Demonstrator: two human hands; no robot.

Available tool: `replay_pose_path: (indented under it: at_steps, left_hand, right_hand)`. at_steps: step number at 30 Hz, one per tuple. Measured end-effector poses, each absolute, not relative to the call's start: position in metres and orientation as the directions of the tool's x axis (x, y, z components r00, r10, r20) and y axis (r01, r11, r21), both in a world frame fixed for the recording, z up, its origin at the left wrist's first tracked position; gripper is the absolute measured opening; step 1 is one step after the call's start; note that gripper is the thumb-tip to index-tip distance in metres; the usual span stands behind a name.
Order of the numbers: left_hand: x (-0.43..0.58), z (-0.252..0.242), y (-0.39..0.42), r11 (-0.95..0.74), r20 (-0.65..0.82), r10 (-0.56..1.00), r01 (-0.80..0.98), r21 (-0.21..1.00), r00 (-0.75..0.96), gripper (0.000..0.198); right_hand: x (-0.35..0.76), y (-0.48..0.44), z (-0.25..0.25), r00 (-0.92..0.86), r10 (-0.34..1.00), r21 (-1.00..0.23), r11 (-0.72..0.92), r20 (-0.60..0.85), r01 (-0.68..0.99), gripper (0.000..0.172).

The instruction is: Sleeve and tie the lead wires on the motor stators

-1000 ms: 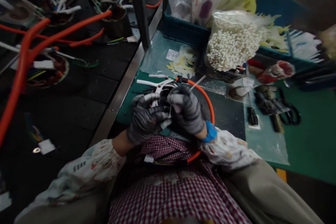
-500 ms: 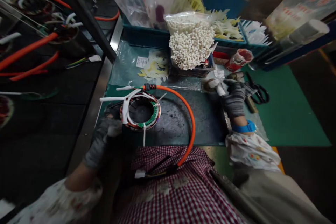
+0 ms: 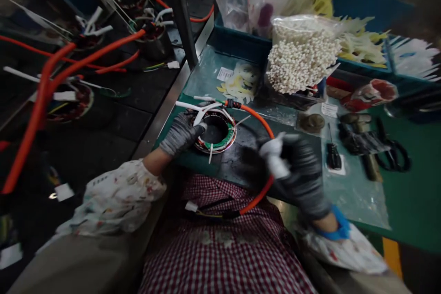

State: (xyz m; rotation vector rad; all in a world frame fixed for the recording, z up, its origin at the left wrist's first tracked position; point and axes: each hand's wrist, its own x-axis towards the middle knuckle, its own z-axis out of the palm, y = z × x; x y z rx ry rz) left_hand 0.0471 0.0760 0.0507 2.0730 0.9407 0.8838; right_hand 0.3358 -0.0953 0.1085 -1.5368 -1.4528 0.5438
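Note:
A ring-shaped motor stator with copper windings, a green inner ring and white sleeves lies on the bench in front of me. My left hand, in a grey glove, grips its left rim, thumb on top. From the stator an orange cable loops right and down to a white connector over my checked apron. My right hand, gloved with white-wrapped fingertips, hovers over the cable's right side. Motion smears its fingers, so I cannot make out whether they hold anything.
Right of my right hand lie a small screwdriver, black scissors and a wrapped tool. Behind them stand a red cup and a bag of white-tipped sticks. More stators with orange cables sit at left, beyond a metal post.
My right hand has moved left from the tools to the orange cable. My left hand has come up onto the stator's rim and closed on it. The view has swung left.

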Motion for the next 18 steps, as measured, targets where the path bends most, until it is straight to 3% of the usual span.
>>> replay_pose_path:
  at_steps: [4, 6, 12, 15, 18]
  left_hand:
    - [0.052, 0.063, 0.038, -0.597, 0.395, 0.77, 0.344, 0.725, 0.501, 0.054]
    - [0.051, 0.071, 0.017, -0.666, 0.464, 0.725, 0.347, 0.66, 0.509, 0.058]
    - [0.039, 0.084, -0.008, -0.786, 0.532, 0.559, 0.201, 0.585, 0.636, 0.073]
    - [0.036, 0.08, -0.013, -0.791, 0.542, 0.575, 0.247, 0.56, 0.613, 0.061]
    - [0.036, 0.076, -0.019, -0.827, 0.603, 0.542, 0.245, 0.506, 0.586, 0.062]
  right_hand:
    - [0.277, -0.122, 0.067, 0.089, 0.953, -0.841, 0.208, 0.289, 0.5, 0.033]
    - [0.273, -0.134, 0.053, 0.03, 0.962, -0.838, 0.221, 0.271, 0.499, 0.036]
    - [0.287, -0.153, 0.071, -0.045, 0.959, -0.764, 0.25, 0.279, 0.595, 0.042]
    - [0.285, -0.148, 0.09, -0.07, 0.941, -0.671, 0.288, 0.332, 0.684, 0.034]
    - [0.282, -0.14, 0.101, -0.076, 0.918, -0.607, 0.318, 0.39, 0.728, 0.02]
